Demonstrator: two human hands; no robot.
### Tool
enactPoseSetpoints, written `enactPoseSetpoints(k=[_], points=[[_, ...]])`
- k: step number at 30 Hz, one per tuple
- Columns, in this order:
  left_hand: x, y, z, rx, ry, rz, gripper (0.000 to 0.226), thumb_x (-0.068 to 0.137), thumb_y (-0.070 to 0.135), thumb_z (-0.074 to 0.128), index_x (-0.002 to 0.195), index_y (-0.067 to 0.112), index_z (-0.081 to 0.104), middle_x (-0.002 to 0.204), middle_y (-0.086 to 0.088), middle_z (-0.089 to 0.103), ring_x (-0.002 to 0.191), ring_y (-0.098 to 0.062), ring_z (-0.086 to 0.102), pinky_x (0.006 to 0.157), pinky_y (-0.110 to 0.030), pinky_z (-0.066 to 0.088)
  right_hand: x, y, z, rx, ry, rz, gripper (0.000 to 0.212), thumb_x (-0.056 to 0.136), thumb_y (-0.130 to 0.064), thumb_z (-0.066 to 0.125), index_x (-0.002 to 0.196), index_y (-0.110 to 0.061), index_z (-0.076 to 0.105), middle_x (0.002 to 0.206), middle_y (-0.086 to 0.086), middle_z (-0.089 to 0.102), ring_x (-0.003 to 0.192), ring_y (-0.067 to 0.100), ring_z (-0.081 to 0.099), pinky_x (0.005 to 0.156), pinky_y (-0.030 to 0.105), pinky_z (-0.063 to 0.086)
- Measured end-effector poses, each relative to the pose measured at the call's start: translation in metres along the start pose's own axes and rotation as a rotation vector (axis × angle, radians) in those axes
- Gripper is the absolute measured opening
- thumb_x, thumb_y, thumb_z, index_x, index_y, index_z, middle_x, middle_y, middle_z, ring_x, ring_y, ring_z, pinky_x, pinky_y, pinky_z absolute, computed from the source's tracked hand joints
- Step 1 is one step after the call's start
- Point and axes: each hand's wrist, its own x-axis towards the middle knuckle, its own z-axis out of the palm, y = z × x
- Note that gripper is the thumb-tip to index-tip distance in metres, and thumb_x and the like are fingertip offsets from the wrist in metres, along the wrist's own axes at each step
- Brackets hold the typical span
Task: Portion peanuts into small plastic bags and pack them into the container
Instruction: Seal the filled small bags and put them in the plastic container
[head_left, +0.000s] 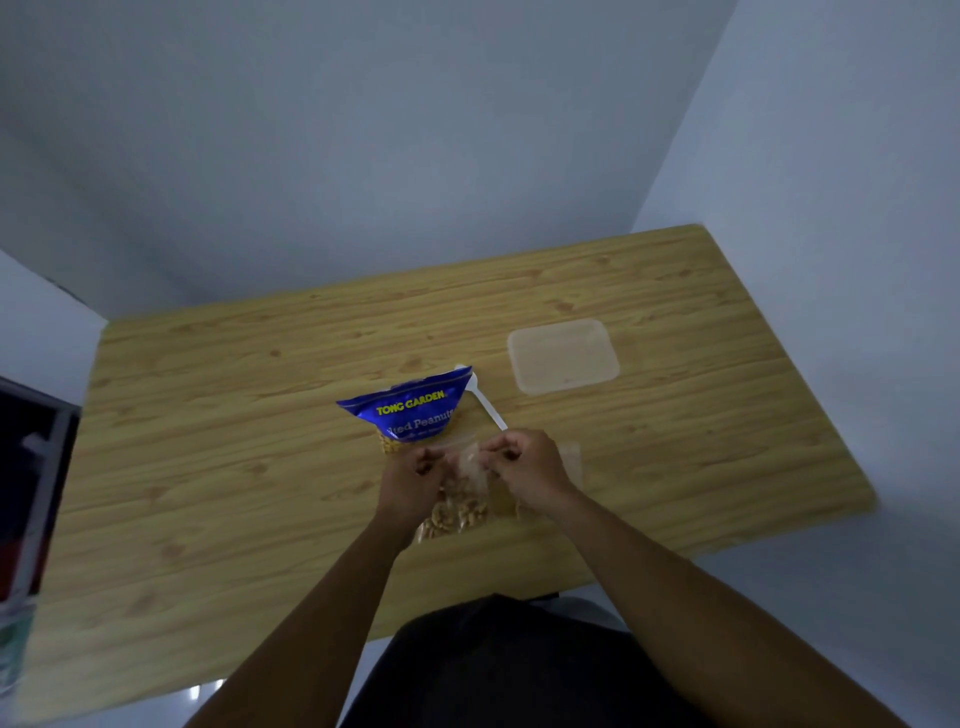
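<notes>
**Filled bag pinched at its mouth, just below frame centre**

The small plastic bag (460, 499), partly filled with peanuts, is held just below the centre of the frame. Its upper edge is pinched from either side by the curled fingers of the left hand (421, 470) and the right hand (524, 467); whether the mouth is sealed cannot be told.

The film is judged thin, limp and slippery, and the load light but loose, so the bag is best taken at the top strip, with the weight left to rest on the table (208, 415). A squeeze lower down could crush nuts or spill them.

The blue peanut packet (410, 408) lies just above the hands, with a white spoon (485, 402) at its right. What looks like a flat, empty bag (571, 457) lies right of the right hand.

The translucent container (563, 356) sits apart toward the upper right. Bare wood is seen between it and the hands, and the right table edge is well beyond it.
</notes>
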Motion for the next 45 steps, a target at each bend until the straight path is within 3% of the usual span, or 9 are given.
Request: enactPoseSetpoints(k=[4,7,13,16,22,27,33,40,45], points=[[0.002,-0.017,-0.006,0.131,0.032,-0.016,0.012,0.090,0.008,0.066,0.087,0.016,0.074,0.077,-0.003,0.074,0.067,-0.016,0.066,0.060,-0.025,0.051,-0.004,0.020,-0.017,-0.177,0.243,0.027,0.010,0.089,-0.020,0.065,0.091,-0.020,0.075,0.083,-0.011,0.072,0.077,0.007,0.069,0.066,0.024,0.053],[0.005,-0.028,-0.008,0.349,0.032,0.061,0.004,0.086,0.015,0.071,0.086,0.016,0.074,0.078,0.003,0.074,0.070,-0.008,0.067,0.065,-0.022,0.050,-0.008,0.037,-0.035,-0.296,0.389,0.118,0.012,0.087,-0.025,0.061,0.093,-0.021,0.071,0.086,-0.007,0.068,0.083,0.018,0.066,0.066,0.028,0.048],[0.004,-0.041,0.003,0.557,0.100,0.124,0.047,0.082,0.022,0.075,0.124,0.011,0.058,0.119,-0.008,0.059,0.105,-0.022,0.057,0.088,-0.036,0.049,-0.014,0.075,-0.050,-0.481,0.370,0.262,0.040,0.068,-0.058,0.066,0.091,-0.026,0.067,0.089,-0.006,0.067,0.084,0.022,0.065,0.074,0.033,0.053],[-0.003,-0.039,0.010,0.774,0.162,0.181,0.056,0.084,0.037,0.070,0.133,0.020,0.050,0.133,-0.002,0.048,0.121,-0.027,0.044,0.098,-0.046,0.039,-0.013,0.075,-0.052,-0.464,0.328,0.255,0.027,0.079,-0.049,0.074,0.092,-0.025,0.072,0.087,-0.006,0.070,0.082,0.019,0.066,0.070,0.030,0.052],[-0.015,-0.023,0.027,0.956,0.273,0.407,0.055,0.082,0.035,0.065,0.131,0.018,0.046,0.133,-0.003,0.045,0.115,-0.029,0.041,0.093,-0.047,0.037,-0.008,0.073,-0.061,-0.246,0.251,0.366,0.018,0.072,-0.041,0.077,0.071,-0.024,0.071,0.074,-0.007,0.072,0.077,0.016,0.069,0.070,0.034,0.059],[-0.011,-0.012,0.043,0.767,0.070,0.422,0.022,0.091,0.038,0.061,0.111,0.031,0.064,0.116,0.013,0.061,0.113,-0.013,0.050,0.095,-0.034,0.031,-0.012,0.055,-0.065,-0.078,0.271,0.238,0.018,0.074,-0.032,0.084,0.075,-0.022,0.069,0.078,-0.010,0.071,0.077,0.009,0.066,0.057,0.020,0.043],[-0.005,0.014,0.062,0.280,-0.054,0.329,0.025,0.091,0.032,0.069,0.113,0.019,0.069,0.100,0.010,0.071,0.088,0.003,0.063,0.072,-0.010,0.045,-0.013,0.024,-0.053,0.050,0.183,0.020,0.025,0.071,-0.036,0.089,0.074,-0.018,0.072,0.074,-0.006,0.076,0.071,0.010,0.073,0.066,0.027,0.059],[0.001,0.040,0.056,0.194,0.033,0.543,0.005,0.091,0.014,0.068,0.094,0.011,0.071,0.085,0.002,0.072,0.076,0.001,0.064,0.069,-0.007,0.043,-0.014,0.006,-0.050,0.135,0.181,-0.084,0.029,0.071,-0.035,0.092,0.074,-0.015,0.070,0.072,-0.002,0.075,0.067,0.010,0.072,0.062,0.030,0.057],[0.004,0.042,0.051,0.243,0.037,0.546,0.005,0.093,0.018,0.066,0.092,0.014,0.068,0.088,0.005,0.070,0.083,-0.005,0.065,0.074,-0.015,0.048,-0.014,-0.007,-0.052,0.139,0.180,-0.157,0.049,0.070,-0.042,0.089,0.112,-0.031,0.066,0.105,-0.013,0.068,0.090,0.004,0.063,0.071,0.018,0.051]])
